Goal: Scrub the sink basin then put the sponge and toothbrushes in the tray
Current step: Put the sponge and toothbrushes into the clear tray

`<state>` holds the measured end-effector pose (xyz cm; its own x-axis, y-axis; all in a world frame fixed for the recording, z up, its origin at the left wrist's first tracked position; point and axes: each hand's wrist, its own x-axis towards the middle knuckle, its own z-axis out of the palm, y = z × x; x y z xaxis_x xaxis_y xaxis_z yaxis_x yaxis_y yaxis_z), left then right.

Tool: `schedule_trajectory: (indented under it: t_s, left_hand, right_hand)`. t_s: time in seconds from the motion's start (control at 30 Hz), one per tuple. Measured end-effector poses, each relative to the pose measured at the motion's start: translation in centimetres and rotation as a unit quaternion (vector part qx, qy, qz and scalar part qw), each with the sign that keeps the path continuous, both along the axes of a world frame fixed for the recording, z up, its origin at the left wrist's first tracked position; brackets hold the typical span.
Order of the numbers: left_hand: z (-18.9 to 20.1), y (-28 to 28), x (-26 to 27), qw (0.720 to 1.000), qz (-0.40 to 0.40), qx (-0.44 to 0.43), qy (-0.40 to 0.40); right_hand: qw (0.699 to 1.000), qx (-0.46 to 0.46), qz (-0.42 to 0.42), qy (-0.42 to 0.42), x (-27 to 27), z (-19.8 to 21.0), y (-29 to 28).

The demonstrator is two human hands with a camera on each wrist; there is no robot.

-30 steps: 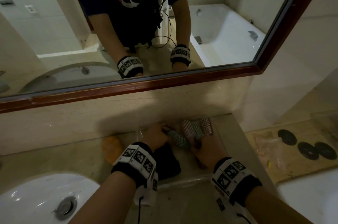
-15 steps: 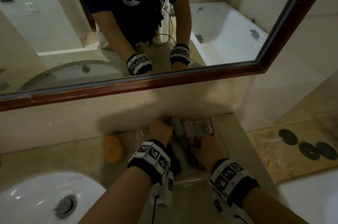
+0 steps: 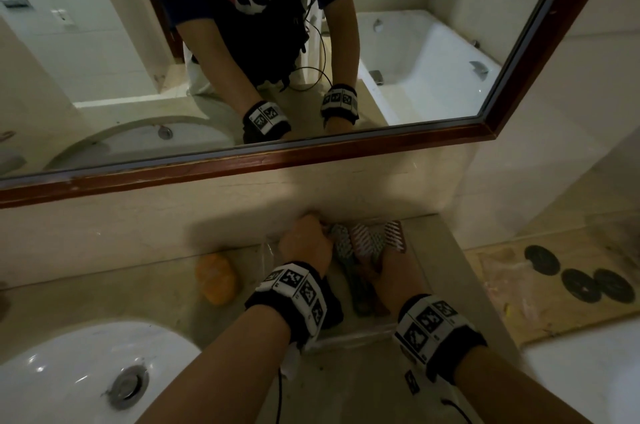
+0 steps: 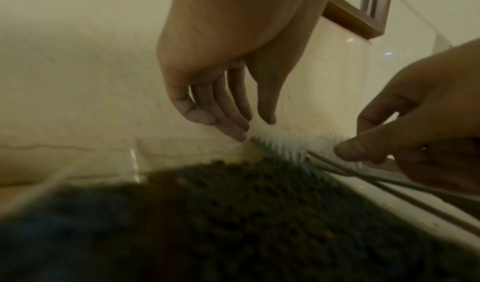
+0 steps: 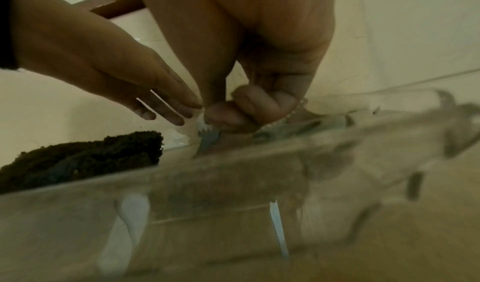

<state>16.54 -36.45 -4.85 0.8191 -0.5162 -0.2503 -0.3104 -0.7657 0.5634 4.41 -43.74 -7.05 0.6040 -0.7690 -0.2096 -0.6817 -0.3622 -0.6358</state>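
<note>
In the clear tray, the toothbrushes lie under the right hand, which pinches their heads; just left, the left hand hovers with straight fingers.

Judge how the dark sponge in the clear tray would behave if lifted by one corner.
The dark sponge looks coarse and porous, so probably light, easy to grip. It lies slumped and uneven in the clear tray, so likely soft and would bend.

Black wristbands, apparently marker-tagged
</note>
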Motion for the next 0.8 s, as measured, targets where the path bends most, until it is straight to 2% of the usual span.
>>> schedule_trajectory:
  t_s: [0.2, 0.43, 0.57, 0.7, 0.8]
  left_hand:
    - [3.3, 2.9, -0.6, 1.000, -0.003, -0.011, -0.002]
    - [7.6, 10.1, -3.1, 0.998, -0.007, -0.056, -0.017]
    - [9.1, 16.7, -4.2, 0.996, 0.015, -0.072, -0.047]
    - [9.6, 25.3, -5.0, 0.994, 0.040, -0.075, -0.063]
    - [9.3, 33.1, -5.2, 0.994, 0.066, -0.057, -0.059]
  right_hand:
    - [0.990, -0.065, 0.044, 0.119, -1.0, 4.5, 1.0]
    - [0.979, -0.129, 0.031, 0.157, -2.5, 10.3, 6.1]
    - [0.964, -0.205, 0.072, 0.155, -3.0, 12.1, 11.9]
    - [0.966, -0.192, 0.107, 0.132, -2.7, 12.6, 19.2]
    - [0.964, -0.170, 0.141, 0.149, -1.7, 12.5, 25.6]
